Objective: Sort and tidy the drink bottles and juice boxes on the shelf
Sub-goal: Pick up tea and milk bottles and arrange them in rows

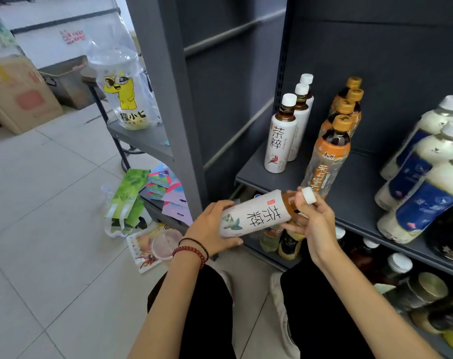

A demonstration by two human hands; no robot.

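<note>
A white-labelled tea bottle (256, 216) with a white cap lies nearly sideways in front of the grey shelf (354, 203). My left hand (209, 229) grips its base end. My right hand (316, 218) holds its neck, fingers by the cap. On the shelf stand three matching white tea bottles (281, 136) in a row going back, several orange-capped tea bottles (328, 156) beside them, and three blue-labelled milky bottles (422, 187) at the right.
The lower shelf (272, 257) holds more bottles (401, 270), partly hidden. On the tiled floor at the left lie a green tea box (127, 198), colourful packets (165, 193) and a plastic cup (165, 243). A clear printed bag (124, 92) sits on a side ledge.
</note>
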